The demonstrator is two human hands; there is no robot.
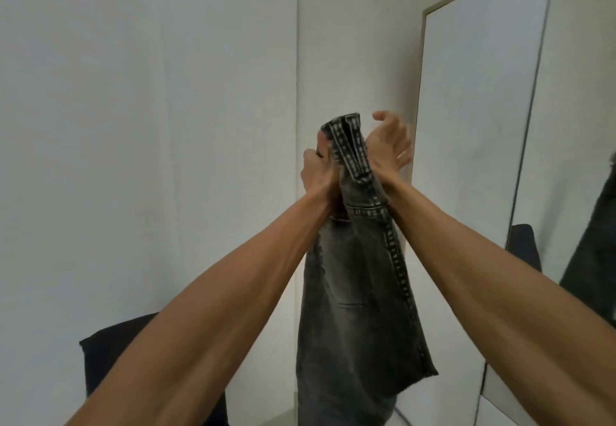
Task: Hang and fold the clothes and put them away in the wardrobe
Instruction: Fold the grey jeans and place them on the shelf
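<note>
Out in front at arm's length, both arms raised: grey jeans [356,292] held up against the corner of the white wall [150,125].

- Long axis: vertical. Waistband end on top, bunched and doubled on itself. Legs hang straight down between my forearms and run out of view at the bottom edge.
- Left hand [316,172]: clenched round the left side of the waistband, thumb up along the denim. By my reading it carries the whole weight.
- Right hand [391,140]: released, fingers spread and loosely bent, blurred. Its wrist lies against the right side of the waistband, but no finger closes on cloth that I can see.
- Both hands sit at the top of the garment, one on each side, almost touching across it. The left has the hold; the right is the free one.

Surroundings: tall mirror [473,125] leaning to the right, and a dark cloth item [106,359] low on the left, partly hidden by my left forearm. Neither the wardrobe nor any hanger is in view.

Judgement: folding has barely begun. Next, the free right hand needs a hold somewhere along the hanging length so the legs can be brought up to the waistband. Risk: with a one-handed grip on a bunched band, a layer may slip.
</note>
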